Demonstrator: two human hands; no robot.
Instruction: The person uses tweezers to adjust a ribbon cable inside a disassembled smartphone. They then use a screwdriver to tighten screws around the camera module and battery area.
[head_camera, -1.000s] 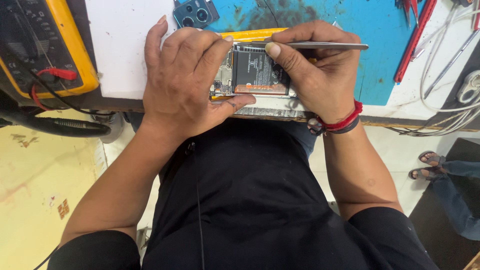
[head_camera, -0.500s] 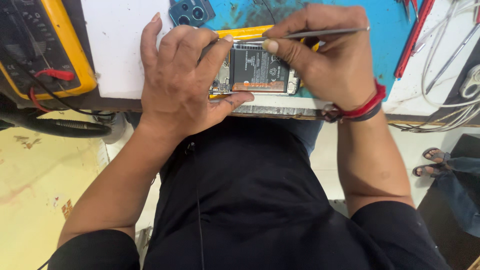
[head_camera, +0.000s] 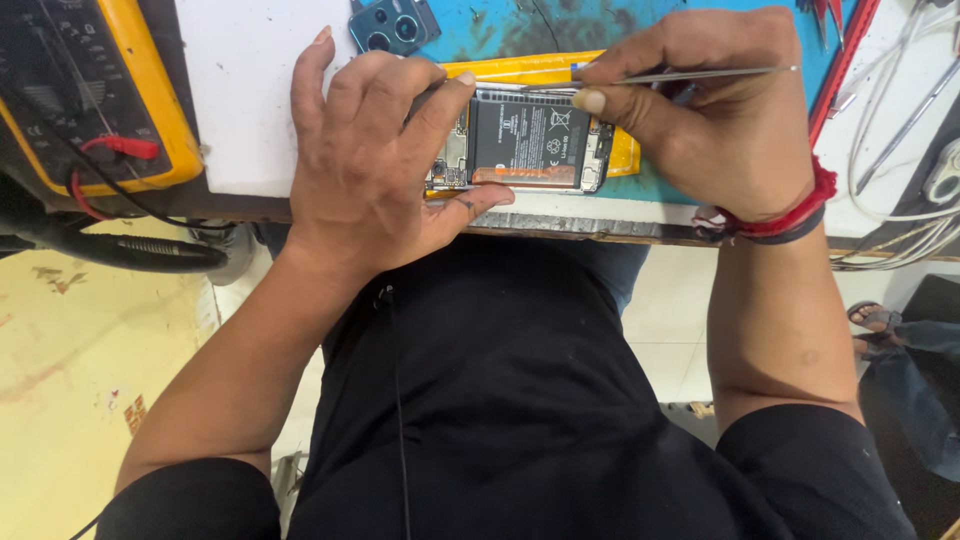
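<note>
Head view: desk (head_camera: 255, 120) carries a yellow meter (head_camera: 90, 95) far left; at its near edge lies an opened phone (head_camera: 525, 140), back off. Left hand (head_camera: 375, 165) clasps the phone's left end, fingers curled over it; right hand (head_camera: 715, 115) pinches thin tweezers (head_camera: 650, 77) above its far edge

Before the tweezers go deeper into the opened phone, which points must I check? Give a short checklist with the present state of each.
1. Left hand steadies the opened phone: ok.
2. Right hand grips the tweezers firmly: ok.
3. Tweezer tips clear of the battery: cannot tell, the thumb hides them.
4. Phone fully on the blue mat: not ok, it lies at the bench edge.
5. Loose camera cover apart from the work: ok.
</note>
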